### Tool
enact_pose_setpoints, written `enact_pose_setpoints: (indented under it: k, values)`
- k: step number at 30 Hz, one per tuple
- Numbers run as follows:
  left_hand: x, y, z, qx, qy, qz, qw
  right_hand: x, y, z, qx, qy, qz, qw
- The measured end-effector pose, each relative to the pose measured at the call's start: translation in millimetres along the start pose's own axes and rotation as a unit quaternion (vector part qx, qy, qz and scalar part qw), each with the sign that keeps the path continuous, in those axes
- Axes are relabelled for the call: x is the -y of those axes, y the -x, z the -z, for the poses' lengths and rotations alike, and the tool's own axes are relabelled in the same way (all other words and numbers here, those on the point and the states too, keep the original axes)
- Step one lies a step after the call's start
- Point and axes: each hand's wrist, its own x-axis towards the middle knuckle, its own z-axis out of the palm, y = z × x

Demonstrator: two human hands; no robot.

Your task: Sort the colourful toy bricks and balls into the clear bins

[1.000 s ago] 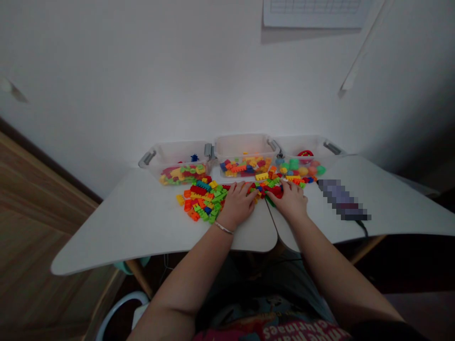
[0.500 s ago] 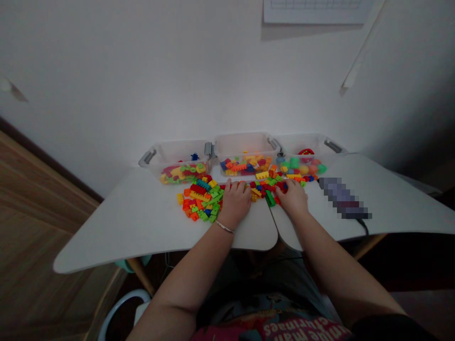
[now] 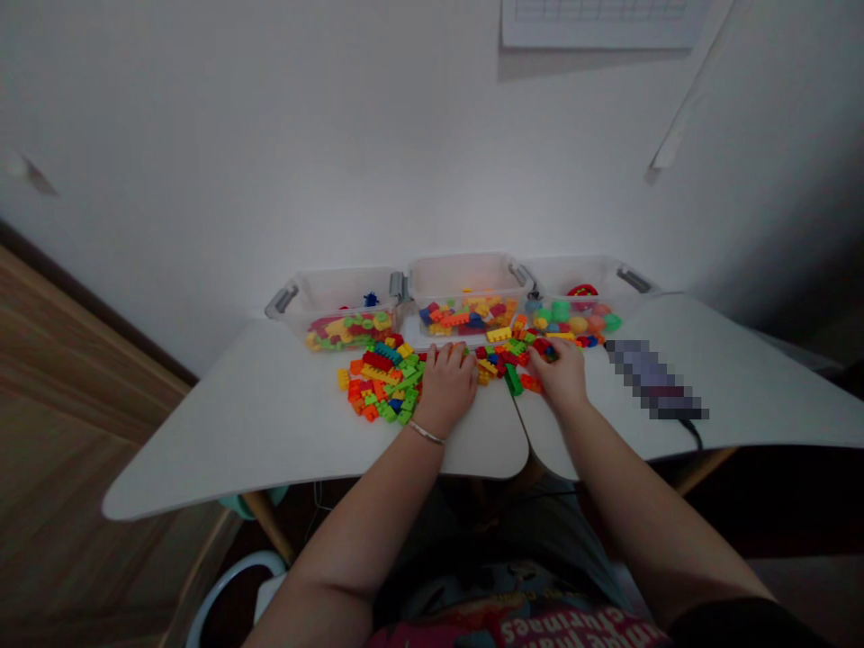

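My left hand [image 3: 448, 385] rests palm down at the right edge of a pile of toy building bricks [image 3: 383, 378]. Its fingers are slightly apart over the bricks, and what lies beneath them is hidden. Over another group of bricks [image 3: 496, 360], my right hand [image 3: 565, 376] has thumb and index finger curled round a dark red brick [image 3: 542, 346], partly covered by the fingers. A green brick [image 3: 514, 380] and an orange brick [image 3: 531, 384] lie just left of the right hand. A yellow brick [image 3: 499, 334] sits above them.
Along the wall stand a left clear bin [image 3: 330, 286] with mixed pieces, a middle clear bin [image 3: 465, 270] with bricks, and a right clear bin [image 3: 573, 270] with rounded pieces. A blurred-out device [image 3: 654, 378] with a cable lies right on the white table [image 3: 270, 432], which has a seam.
My right hand has shifted slightly right, and more of the orange brick beside it shows. My left hand has stayed in place over the bricks.
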Motion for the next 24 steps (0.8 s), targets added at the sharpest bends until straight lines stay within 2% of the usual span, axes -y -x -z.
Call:
enact_pose_setpoints:
  k: [3, 5, 10, 14, 19, 24]
  values:
    - [0.3, -1.4, 0.3, -0.004, 0.014, 0.009, 1.0, 7.5, -5.6, -3.3, -0.051, -0.065, -0.002, 0.997]
    - [0.3, -2.6, 1.7, -0.003, 0.032, 0.017, 0.999, 22.3, -6.7, -6.0, -0.049, -0.086, 0.019, 0.995]
    - [1.9, -3.7, 3.6, -0.025, 0.071, 0.051, 0.996, 71.8, 2.4, -22.9, 0.076, -0.082, 0.074, 0.991]
    - [5.9, -3.1, 0.4, -0.067, 0.102, 0.084, 0.989, 94.9, 14.4, -43.9, 0.114, -0.094, 0.098, 0.984]
    - [9.7, -4.6, 1.0, -0.077, 0.13, 0.104, 0.983, 100.1, 22.3, -58.8, 0.162, -0.075, 0.145, 0.973]
    - [11.7, -4.9, 3.3, -0.079, 0.138, 0.095, 0.983, 88.2, 15.5, -40.7, 0.168, -0.032, 0.165, 0.971]
